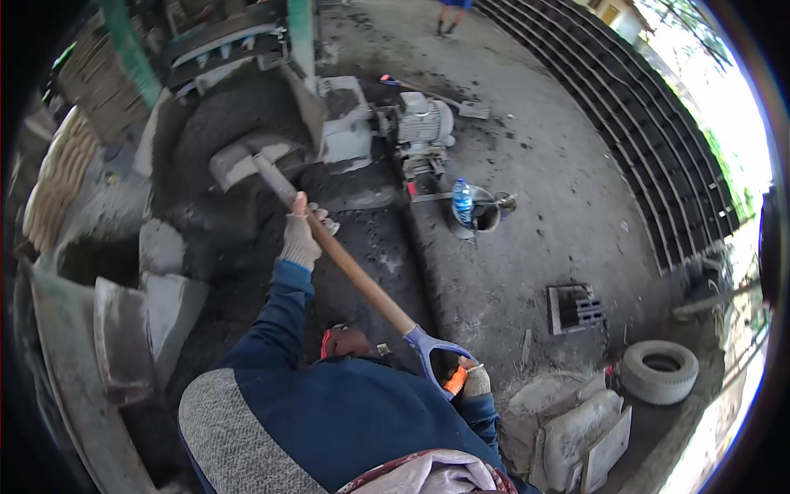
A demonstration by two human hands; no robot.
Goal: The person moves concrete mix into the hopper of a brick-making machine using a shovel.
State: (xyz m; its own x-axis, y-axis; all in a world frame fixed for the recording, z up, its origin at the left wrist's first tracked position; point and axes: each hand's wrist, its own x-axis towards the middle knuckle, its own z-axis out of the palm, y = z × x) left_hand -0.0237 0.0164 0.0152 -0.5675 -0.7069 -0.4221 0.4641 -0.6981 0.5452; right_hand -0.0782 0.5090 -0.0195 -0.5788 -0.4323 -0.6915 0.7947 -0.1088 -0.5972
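Wearing a knitted glove, my left hand (303,235) is closed around the wooden shaft of a shovel (362,280), partway down toward the blade. My right hand (471,380), also gloved, is closed on the shovel's purple D-shaped handle near an orange grip. The shaft slants up and left from my body. Its metal blade (234,166) is at the near edge of a heap of dark, loose material (230,111) inside a metal-sided bin. Whether the blade carries any of this material is hard to make out.
An electric motor (424,123) stands right of the bin, with a second shovel (473,109) on the floor behind. A bucket (487,216) holds a water bottle (462,200). A tyre (658,372) lies at right. Dark blocks (625,107) stand in long rows. A person's legs (448,20) show far off.
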